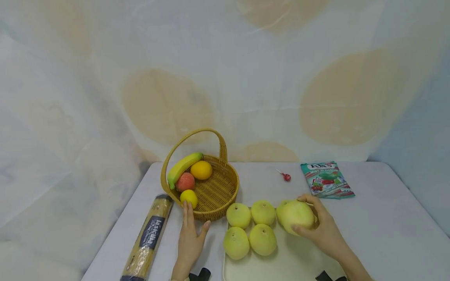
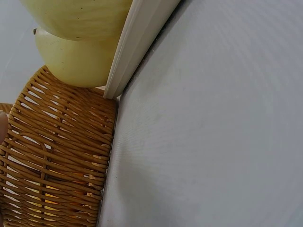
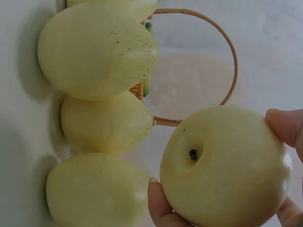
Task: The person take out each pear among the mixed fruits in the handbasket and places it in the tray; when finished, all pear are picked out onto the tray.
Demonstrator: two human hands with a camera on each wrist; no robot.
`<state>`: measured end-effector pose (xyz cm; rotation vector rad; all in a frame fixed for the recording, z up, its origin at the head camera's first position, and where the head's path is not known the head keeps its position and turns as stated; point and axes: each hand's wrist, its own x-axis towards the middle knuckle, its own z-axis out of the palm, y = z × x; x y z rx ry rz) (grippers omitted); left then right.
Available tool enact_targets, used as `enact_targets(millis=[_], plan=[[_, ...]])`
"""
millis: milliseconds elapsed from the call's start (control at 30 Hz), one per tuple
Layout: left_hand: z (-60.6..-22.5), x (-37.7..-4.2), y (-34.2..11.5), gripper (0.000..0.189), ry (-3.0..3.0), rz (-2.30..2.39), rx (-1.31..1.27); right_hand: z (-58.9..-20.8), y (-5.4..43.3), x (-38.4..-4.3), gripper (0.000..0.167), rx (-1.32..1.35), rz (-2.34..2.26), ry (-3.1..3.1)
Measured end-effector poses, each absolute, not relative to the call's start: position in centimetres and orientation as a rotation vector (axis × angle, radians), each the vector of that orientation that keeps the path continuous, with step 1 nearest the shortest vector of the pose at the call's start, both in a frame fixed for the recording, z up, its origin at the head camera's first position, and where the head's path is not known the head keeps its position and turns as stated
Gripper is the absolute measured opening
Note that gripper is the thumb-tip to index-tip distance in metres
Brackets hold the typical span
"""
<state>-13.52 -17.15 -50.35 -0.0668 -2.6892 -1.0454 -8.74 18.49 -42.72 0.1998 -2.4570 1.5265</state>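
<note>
My right hand (image 1: 325, 230) grips a round pale yellow-green fruit (image 1: 298, 218) between thumb and fingers, over the far right part of a cream tray (image 1: 281, 265). A dark stem in a dimple shows on this fruit (image 3: 227, 170) in the right wrist view. Several matching fruits (image 1: 263, 239) sit in two rows on the tray's left side, one partly hidden behind the held fruit. My left hand (image 1: 191, 238) reaches with straight fingers to the near rim of a wicker basket (image 1: 230, 193). Its fingertips overlap a lemon (image 1: 188, 198) inside.
The basket also contains a banana (image 1: 183, 168), an orange (image 1: 201, 170) and a red round fruit (image 1: 185, 182). A long pasta packet (image 1: 149, 238) lies at left. Behind the tray are a red lollipop (image 1: 286, 177) and a green candy bag (image 1: 327, 180).
</note>
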Motion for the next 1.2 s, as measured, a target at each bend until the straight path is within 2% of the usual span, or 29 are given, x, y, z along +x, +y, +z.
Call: enact_targets(millis=[667, 867, 1200], plan=[[-50.3, -13.6, -16.9, 0.087, -2.676, -1.037, -0.083, -45.5, 18.4, -7.6, 0.073, 0.218, 1.386, -2.548], [-50.3, -13.5, -16.8, 0.087, -2.680, -1.036, -0.079, -46.8, 17.7, -7.6, 0.071, 0.355, 1.206, -2.533], [-50.2, -13.4, -17.1, 0.088, -2.663, -1.010, -0.094, -47.9, 17.4, -7.9, 0.070, 0.525, 1.153, -2.441]])
